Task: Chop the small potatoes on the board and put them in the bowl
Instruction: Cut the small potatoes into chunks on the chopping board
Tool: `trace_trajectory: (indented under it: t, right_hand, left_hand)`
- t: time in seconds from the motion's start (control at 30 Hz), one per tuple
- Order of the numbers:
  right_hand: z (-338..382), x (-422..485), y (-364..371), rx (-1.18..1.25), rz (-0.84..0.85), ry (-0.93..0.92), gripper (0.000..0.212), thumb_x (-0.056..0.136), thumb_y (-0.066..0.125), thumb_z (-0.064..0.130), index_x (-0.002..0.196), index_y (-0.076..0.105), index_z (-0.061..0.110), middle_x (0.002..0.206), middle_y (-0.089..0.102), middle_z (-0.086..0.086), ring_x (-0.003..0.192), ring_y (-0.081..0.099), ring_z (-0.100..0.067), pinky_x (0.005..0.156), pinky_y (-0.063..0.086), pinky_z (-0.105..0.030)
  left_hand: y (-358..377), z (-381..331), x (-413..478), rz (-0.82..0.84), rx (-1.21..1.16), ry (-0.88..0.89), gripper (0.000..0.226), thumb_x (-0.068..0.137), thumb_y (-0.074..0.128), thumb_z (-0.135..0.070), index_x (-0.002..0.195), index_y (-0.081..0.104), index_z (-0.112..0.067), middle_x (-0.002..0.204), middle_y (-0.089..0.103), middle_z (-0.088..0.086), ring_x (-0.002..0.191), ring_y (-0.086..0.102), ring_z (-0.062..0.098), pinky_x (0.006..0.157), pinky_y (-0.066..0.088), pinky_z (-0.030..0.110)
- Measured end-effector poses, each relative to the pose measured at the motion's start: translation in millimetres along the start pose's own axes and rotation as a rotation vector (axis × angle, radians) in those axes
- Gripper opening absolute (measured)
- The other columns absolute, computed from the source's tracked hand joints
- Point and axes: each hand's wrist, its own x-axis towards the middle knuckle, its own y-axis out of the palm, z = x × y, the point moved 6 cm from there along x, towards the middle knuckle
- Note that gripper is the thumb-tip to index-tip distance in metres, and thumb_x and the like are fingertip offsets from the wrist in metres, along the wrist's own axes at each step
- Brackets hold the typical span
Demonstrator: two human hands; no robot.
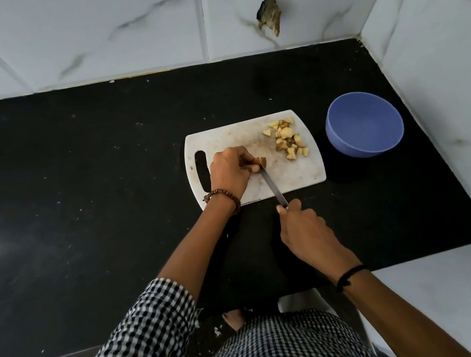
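A white cutting board [296, 174] lies on the black counter. My left hand [230, 173] curls over a small brown potato [260, 161] near the board's middle and holds it down. My right hand [301, 226] grips the handle of a knife [273, 186] just off the board's near edge; the blade tip touches the potato. A pile of chopped potato pieces [287, 138] sits at the board's far right. The blue bowl [364, 125] stands to the right of the board, and nothing shows inside it.
The black counter [76, 205] stretches wide to the left. White marble-look tiled walls rise behind [109, 28] and at the right [445, 81], close to the bowl. The counter's front edge runs near my body.
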Motion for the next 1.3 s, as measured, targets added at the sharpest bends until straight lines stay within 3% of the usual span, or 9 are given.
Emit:
trace_trajectory:
  t: [0.33,0.47,0.6,0.73,0.83,0.93,1.07,1.17,1.3]
  right_hand:
    - [-22,-22,-7,0.037,0.109,0.046,0.035,0.106,0.025,0.046,0.106,0.044,0.017,0.103,0.057,-0.007,0.093,0.061,-0.024,0.075,0.051,-0.038]
    - [-29,-25,-5,0.182,0.061,0.038,0.041,0.104,0.026,0.051,0.103,0.049,0.017,0.099,0.062,-0.008,0.081,0.062,-0.021,0.072,0.054,-0.039]
    - [-32,-12,-10,0.283,0.043,0.038,0.04,0.101,0.032,0.058,0.101,0.052,0.022,0.095,0.062,-0.005,0.076,0.062,-0.016,0.066,0.053,-0.035]
    - [-19,10,-25,0.285,-0.101,-0.061,0.035,0.099,0.046,0.053,0.097,0.051,0.018,0.093,0.061,-0.005,0.081,0.064,-0.022,0.075,0.056,-0.043]
    - [-3,31,-38,0.303,-0.217,-0.148,0.027,0.096,0.059,0.04,0.1,0.048,0.016,0.089,0.059,0.0,0.083,0.063,-0.02,0.075,0.056,-0.041]
    - [13,54,-48,0.333,-0.3,-0.197,0.028,0.093,0.067,0.03,0.11,0.049,0.016,0.093,0.059,0.003,0.087,0.063,-0.016,0.074,0.055,-0.033]
    - [27,77,-52,0.31,-0.335,-0.212,0.048,0.092,0.069,0.035,0.128,0.046,0.013,0.105,0.059,0.001,0.101,0.06,-0.018,0.075,0.045,-0.028]
    - [36,85,-51,0.246,-0.304,-0.231,0.061,0.091,0.069,0.032,0.141,0.039,0.013,0.12,0.06,-0.004,0.114,0.057,-0.022,0.082,0.045,-0.032]
    - [44,95,-56,0.24,-0.33,-0.239,0.056,0.09,0.07,0.032,0.135,0.041,0.014,0.114,0.059,-0.004,0.11,0.059,-0.023,0.083,0.051,-0.034]
  left_hand:
    - [6,-12,-6,0.047,0.286,0.12,0.034,0.087,0.061,-0.002,0.116,0.068,-0.019,0.107,0.062,0.005,0.096,0.061,0.02,0.08,0.052,0.027]
    - [3,-12,-9,0.053,0.269,0.181,0.027,0.084,0.065,0.0,0.104,0.069,-0.016,0.101,0.062,0.003,0.091,0.063,0.016,0.077,0.053,0.024]
    - [-1,-5,-14,0.03,0.215,0.229,0.028,0.078,0.068,0.008,0.098,0.067,-0.012,0.098,0.062,0.003,0.087,0.065,0.014,0.077,0.057,0.03]
    - [-1,0,-21,0.013,0.204,0.257,0.024,0.078,0.072,0.002,0.096,0.065,-0.012,0.098,0.062,-0.001,0.084,0.066,0.014,0.072,0.057,0.034]
    - [-3,-1,-27,-0.018,0.162,0.263,0.018,0.08,0.073,-0.002,0.093,0.064,-0.01,0.097,0.063,-0.001,0.08,0.065,0.012,0.069,0.056,0.032]
    - [-8,-2,-33,-0.054,0.112,0.232,0.015,0.082,0.073,-0.009,0.092,0.062,-0.009,0.096,0.065,-0.001,0.077,0.063,0.007,0.071,0.056,0.024]
    - [-13,5,-36,-0.064,0.066,0.134,0.017,0.082,0.074,-0.019,0.093,0.066,-0.008,0.093,0.062,-0.005,0.072,0.06,0.002,0.065,0.051,0.014]
    - [-15,11,-35,-0.062,0.02,0.071,0.017,0.081,0.076,-0.021,0.092,0.068,-0.01,0.093,0.063,-0.003,0.074,0.063,0.004,0.067,0.054,0.016]
    - [-18,18,-34,-0.053,-0.063,-0.018,0.02,0.083,0.074,-0.025,0.1,0.068,-0.017,0.094,0.067,-0.005,0.081,0.064,0.004,0.075,0.054,0.018]
